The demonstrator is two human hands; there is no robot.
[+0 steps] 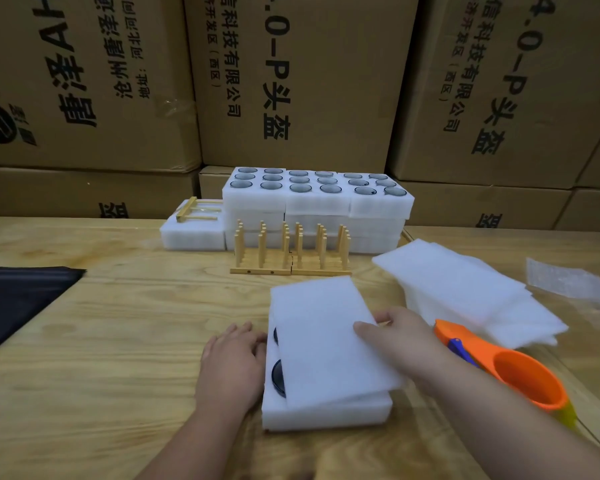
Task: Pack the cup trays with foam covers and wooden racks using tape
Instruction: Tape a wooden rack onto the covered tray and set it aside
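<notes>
Foam cover laid askew on near cup tray, dark cups showing at its 9 o'clock edge | left hand flat against tray side, fingers straight | right hand pinching cover | orange tape dispenser at 3 o'clock, untouched | wooden racks and stacked trays at 12 o'clock wait | stage: early, no taping yet.

Bare forearms, left hand, right hand, no sleeves.

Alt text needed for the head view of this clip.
Two hands settle a foam cover onto a foam cup tray on a wooden table: right hand grips the cover, left hand touches the tray's side. Behind stand wooden racks and stacked trays.
</notes>
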